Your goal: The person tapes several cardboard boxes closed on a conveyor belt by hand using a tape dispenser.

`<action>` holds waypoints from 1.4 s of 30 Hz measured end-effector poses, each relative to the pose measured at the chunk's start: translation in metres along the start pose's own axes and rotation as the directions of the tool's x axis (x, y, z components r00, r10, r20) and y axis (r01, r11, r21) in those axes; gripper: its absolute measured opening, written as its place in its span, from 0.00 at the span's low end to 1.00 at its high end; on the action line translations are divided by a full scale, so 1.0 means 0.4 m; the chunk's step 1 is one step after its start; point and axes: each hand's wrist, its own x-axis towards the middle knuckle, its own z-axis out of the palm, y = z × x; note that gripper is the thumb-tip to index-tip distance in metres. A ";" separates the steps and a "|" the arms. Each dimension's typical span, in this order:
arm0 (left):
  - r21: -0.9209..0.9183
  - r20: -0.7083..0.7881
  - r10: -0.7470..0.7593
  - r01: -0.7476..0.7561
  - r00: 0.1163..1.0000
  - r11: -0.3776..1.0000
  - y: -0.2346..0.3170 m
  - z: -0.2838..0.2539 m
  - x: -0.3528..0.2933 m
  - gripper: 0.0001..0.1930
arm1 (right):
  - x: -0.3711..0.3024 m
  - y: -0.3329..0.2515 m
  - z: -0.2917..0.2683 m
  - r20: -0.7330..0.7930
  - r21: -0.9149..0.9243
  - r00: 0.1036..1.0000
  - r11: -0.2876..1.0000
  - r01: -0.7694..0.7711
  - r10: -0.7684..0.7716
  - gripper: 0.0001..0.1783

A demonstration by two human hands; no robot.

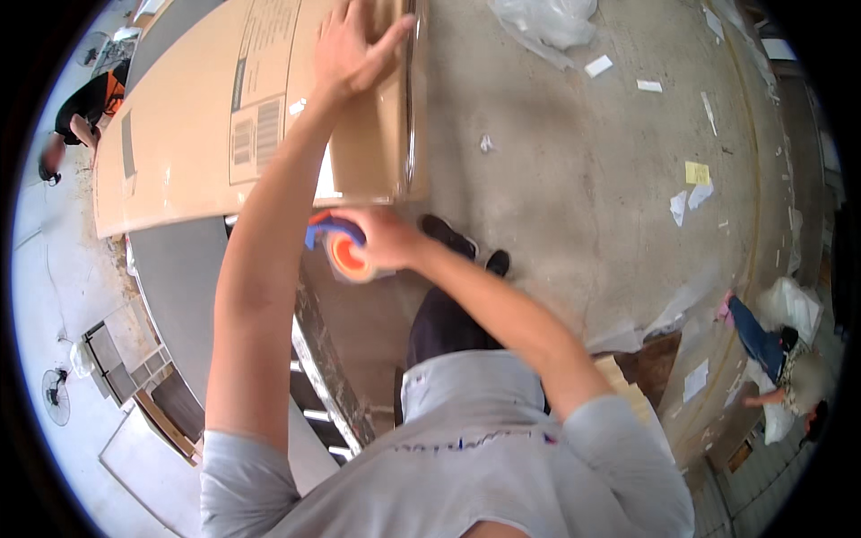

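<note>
A large brown cardboard box (184, 152) with printed labels lies in front of me, its right edge covered with shiny clear tape. My left hand (352, 56) rests flat on the box near that taped edge, thumb and fingers spread. Just below the box's near corner, my right hand (384, 240) grips a tape dispenser (345, 229) with a blue handle. The dispenser carries a roll of tape with an orange core, and its front end is partly hidden behind my left forearm.
A grey surface (179, 278) supports the box. Crumpled clear plastic (549, 22) and paper scraps (678, 208) litter the concrete floor to the right. One person (90, 108) bends at the far left; another (778, 359) is at the right. A fan (56, 396) stands at lower left.
</note>
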 end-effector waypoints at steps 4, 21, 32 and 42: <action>-0.063 0.277 0.241 -0.233 0.930 0.970 0.025 -0.056 -0.133 0.40 | -0.249 0.002 -0.089 0.098 0.177 0.969 0.954 -0.240 0.225 0.33; 0.125 0.585 0.231 -0.368 0.778 0.921 0.104 -0.157 -0.389 0.68 | -0.295 0.025 -0.083 -0.653 0.056 0.757 0.996 0.063 -0.011 0.42; 0.029 0.537 0.311 -0.385 0.784 0.922 0.062 -0.121 -0.398 0.54 | -0.322 0.020 0.168 -0.589 0.079 0.805 0.986 0.145 -0.071 0.45; 0.055 0.566 0.303 -0.402 0.767 0.914 0.166 -0.114 -0.394 0.72 | -0.095 0.196 0.123 0.048 0.312 0.989 0.943 0.115 -0.137 0.36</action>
